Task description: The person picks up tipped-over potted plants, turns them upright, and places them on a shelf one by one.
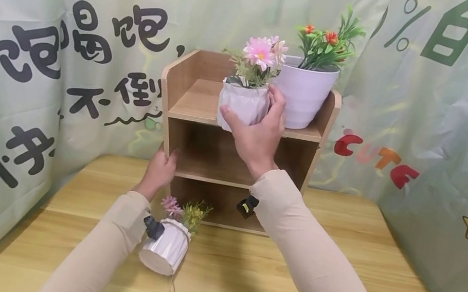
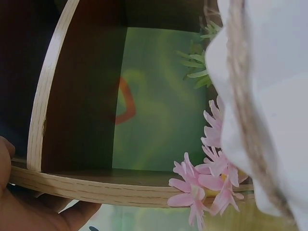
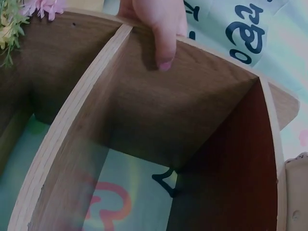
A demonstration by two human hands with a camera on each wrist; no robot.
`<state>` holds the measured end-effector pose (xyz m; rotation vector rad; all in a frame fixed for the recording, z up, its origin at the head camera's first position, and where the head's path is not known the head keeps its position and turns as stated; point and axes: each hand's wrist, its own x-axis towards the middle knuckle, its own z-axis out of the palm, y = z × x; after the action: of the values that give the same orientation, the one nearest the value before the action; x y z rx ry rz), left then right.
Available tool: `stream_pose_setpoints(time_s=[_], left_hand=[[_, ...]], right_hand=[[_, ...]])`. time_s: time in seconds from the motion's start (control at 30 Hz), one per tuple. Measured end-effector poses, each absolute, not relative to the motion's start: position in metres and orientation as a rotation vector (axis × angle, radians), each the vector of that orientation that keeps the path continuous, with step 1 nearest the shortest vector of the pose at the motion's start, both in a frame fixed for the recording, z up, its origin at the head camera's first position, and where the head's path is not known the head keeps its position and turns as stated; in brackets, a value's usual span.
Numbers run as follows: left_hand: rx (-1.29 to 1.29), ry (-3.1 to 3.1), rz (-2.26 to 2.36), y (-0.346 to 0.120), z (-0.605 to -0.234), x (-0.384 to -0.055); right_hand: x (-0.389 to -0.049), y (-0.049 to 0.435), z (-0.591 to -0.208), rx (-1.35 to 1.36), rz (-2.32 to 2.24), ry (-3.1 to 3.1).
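Observation:
My right hand [image 1: 260,130] grips a small white ribbed flowerpot [image 1: 241,103] with pink artificial flowers [image 1: 260,54], thumb on one side and fingers round the other. It overlaps the front edge of the top board of a wooden shelf [image 1: 195,100]. Down at the left, my left hand [image 1: 159,169] holds the shelf's side panel [image 3: 202,62]; its thumb [image 3: 166,48] lies on the inner face. A second white flowerpot [image 1: 166,246], with twine and pink and yellow flowers, leans over near the left forearm, its base facing me; it fills the right of the left wrist view.
A larger white flowerpot [image 1: 304,93] with orange flowers stands on the top board's right side. Two lower compartments [image 1: 215,148] face forward. The shelf stands on a wooden table [image 1: 334,268], with a printed cloth backdrop [image 1: 453,127] behind and at the sides.

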<state>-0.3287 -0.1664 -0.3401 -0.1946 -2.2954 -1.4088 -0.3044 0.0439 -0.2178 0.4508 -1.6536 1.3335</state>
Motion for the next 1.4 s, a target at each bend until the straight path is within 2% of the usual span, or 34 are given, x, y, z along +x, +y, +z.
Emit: stream_pose_setpoints(time_s=[0.5, 1.4], left_hand=[[-0.19, -2.287, -1.41, -0.165, -0.338, -0.328], [-0.185, -2.3, -1.412, -0.167, -0.343, -0.331]], right_hand=[[-0.312, 0.042, -0.216, 0.406, 1.075, -1.769], [-0.328, 0.042, -0.228, 0.474, 0.693, -1.608]])
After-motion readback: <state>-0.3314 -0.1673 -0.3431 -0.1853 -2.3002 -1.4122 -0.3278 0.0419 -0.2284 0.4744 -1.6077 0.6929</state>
